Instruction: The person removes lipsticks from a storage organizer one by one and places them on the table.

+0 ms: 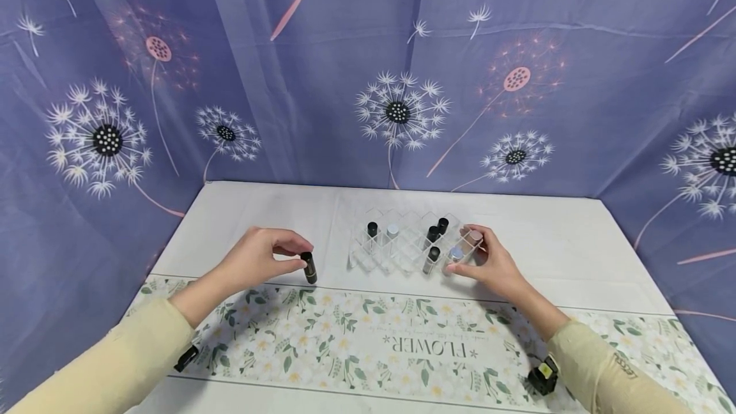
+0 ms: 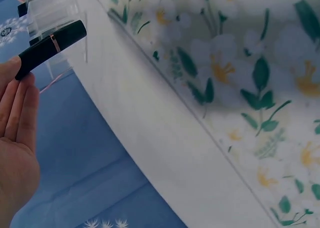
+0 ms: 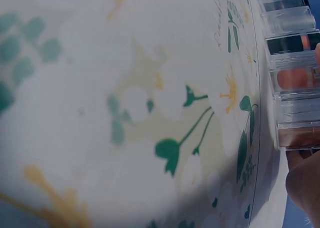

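Observation:
My left hand (image 1: 259, 257) pinches a black lipstick tube (image 1: 309, 268) by its upper end between thumb and fingers, just left of a clear lipstick organizer (image 1: 408, 260). A thin shiny band circles the tube (image 2: 54, 43) in the left wrist view. My right hand (image 1: 491, 264) grips the organizer's right end, thumb at the front and fingers behind. Slanted compartments hold several black-capped lipsticks (image 1: 434, 254), a pale-capped one (image 1: 393, 231), a bluish-capped one (image 1: 456, 253) and a pinkish one (image 1: 474, 237). In the right wrist view, only part of the right hand (image 3: 305, 185) shows at the organizer's end.
The white table (image 1: 259, 203) carries a floral printed strip (image 1: 345, 337) across its front, lettered FLOWER. Purple dandelion curtains (image 1: 322, 114) enclose the back and sides. Black wrist devices (image 1: 543, 375) sit below both forearms.

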The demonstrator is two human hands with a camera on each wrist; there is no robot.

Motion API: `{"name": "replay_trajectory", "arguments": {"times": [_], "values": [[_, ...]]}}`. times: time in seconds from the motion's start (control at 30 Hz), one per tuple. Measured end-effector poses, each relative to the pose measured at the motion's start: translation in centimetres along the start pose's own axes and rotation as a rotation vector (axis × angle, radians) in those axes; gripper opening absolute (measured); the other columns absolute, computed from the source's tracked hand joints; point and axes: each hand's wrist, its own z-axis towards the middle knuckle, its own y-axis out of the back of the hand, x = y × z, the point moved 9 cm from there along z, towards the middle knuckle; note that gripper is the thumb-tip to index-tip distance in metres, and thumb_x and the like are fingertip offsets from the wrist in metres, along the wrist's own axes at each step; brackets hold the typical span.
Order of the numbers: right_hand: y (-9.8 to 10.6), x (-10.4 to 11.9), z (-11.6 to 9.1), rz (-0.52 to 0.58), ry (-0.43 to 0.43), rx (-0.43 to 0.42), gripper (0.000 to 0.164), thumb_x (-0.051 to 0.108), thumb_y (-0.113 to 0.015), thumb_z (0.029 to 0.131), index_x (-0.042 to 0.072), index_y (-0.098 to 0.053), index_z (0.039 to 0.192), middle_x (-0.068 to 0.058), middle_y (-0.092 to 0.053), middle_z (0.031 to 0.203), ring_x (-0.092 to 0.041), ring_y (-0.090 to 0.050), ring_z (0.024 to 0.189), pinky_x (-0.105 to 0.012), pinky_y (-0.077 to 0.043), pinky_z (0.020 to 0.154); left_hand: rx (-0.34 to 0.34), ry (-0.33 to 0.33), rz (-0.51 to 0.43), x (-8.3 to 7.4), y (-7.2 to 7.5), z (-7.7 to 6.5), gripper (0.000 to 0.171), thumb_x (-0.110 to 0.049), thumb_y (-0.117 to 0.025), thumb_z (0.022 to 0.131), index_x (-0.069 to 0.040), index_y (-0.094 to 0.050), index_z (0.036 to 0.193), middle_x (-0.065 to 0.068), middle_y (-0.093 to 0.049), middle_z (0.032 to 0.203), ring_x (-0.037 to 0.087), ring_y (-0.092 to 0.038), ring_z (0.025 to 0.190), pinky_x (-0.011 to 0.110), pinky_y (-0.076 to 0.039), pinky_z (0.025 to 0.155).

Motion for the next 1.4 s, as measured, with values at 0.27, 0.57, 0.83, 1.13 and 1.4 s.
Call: {"name": "replay_trajectory", "arguments": {"times": [0.27,0.57,0.83,1.13,1.4], "values": [[0.0,0.0,0.0,-0.004,0.004,-0.001,0.095,0.016,-0.091,0.088,0.002,-0.032,0.161,-0.024,-0.044,0.159,-0.046,-0.041,0.151,-0.054,-0.031,0.129,0.015,0.036,0.007,0.5,-0.8,-1.2,0.027,-0.011,-0.085,0.093,-0.012,-0.081,0.119,-0.002,-0.080,0.114,0.022,-0.077,0.103,0.038,-0.066,0.091],[0.0,-0.1,0.0,-0.001,-0.003,-0.003,0.095,0.016,-0.091,0.088,0.001,-0.032,0.161,-0.023,-0.045,0.159,-0.045,-0.042,0.150,-0.054,-0.033,0.129,0.020,0.036,0.016,1.0,-1.5,-2.3,0.024,-0.015,-0.085,0.093,-0.014,-0.081,0.117,-0.004,-0.080,0.113,0.022,-0.077,0.102,0.038,-0.066,0.090],[0.0,0.0,0.1,-0.007,-0.002,-0.005,0.095,0.017,-0.091,0.088,0.002,-0.032,0.161,-0.023,-0.045,0.158,-0.045,-0.042,0.151,-0.053,-0.033,0.129,0.013,0.011,0.039,1.0,-1.6,-3.0,0.024,-0.018,-0.086,0.093,-0.014,-0.082,0.117,-0.006,-0.080,0.113,0.016,-0.076,0.101,0.034,-0.066,0.089],[-0.1,0.0,0.2,0.001,0.003,-0.007,0.095,0.015,-0.092,0.088,0.001,-0.032,0.160,-0.023,-0.045,0.159,-0.043,-0.042,0.152,-0.050,-0.031,0.129,0.006,0.015,0.062,1.4,-1.5,-3.7,0.023,-0.015,-0.087,0.092,-0.016,-0.082,0.114,-0.006,-0.080,0.112,0.017,-0.076,0.099,0.034,-0.067,0.087],[0.0,-0.2,0.2,-0.002,0.002,-0.006,0.094,0.015,-0.091,0.088,0.001,-0.032,0.161,-0.023,-0.045,0.159,-0.044,-0.042,0.151,-0.053,-0.032,0.129,0.009,-0.001,0.062,1.3,-1.7,-3.9,0.024,-0.015,-0.087,0.092,-0.014,-0.082,0.116,-0.006,-0.080,0.113,0.015,-0.076,0.099,0.034,-0.067,0.088]]}}
